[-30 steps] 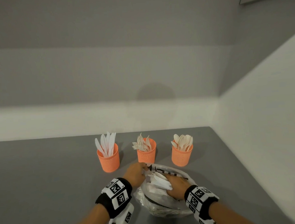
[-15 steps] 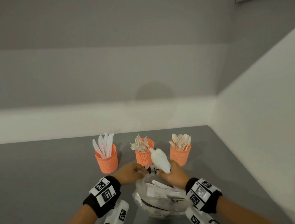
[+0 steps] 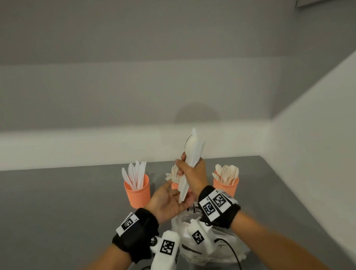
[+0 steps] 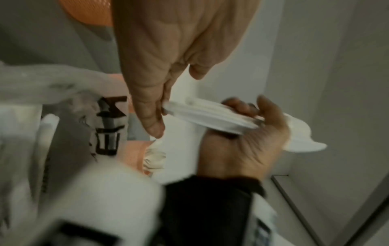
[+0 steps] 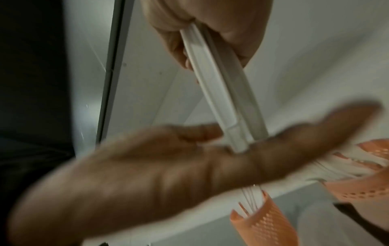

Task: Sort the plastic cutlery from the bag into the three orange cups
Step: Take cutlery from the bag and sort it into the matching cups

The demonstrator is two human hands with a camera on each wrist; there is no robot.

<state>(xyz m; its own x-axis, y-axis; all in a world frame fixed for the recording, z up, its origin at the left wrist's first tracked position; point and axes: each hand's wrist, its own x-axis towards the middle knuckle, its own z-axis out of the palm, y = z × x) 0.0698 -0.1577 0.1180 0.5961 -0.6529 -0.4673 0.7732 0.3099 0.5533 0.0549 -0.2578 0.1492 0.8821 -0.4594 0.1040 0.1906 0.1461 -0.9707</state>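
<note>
Above bag (image 3: 222, 245), right hand (image 3: 192, 176) grip clasps cutlery bundle (image 3: 189, 161); left hand (image 3: 169, 202) flat, fingers straight; bag print unreadable.

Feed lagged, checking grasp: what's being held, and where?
Right hand grips a cutlery bundle around its middle; open left hand touches the handle ends.

Three orange cups (image 3: 137, 192) stand behind one plastic bag (image 3: 210, 245) — two hands (image 3: 192, 176) above it.
</note>
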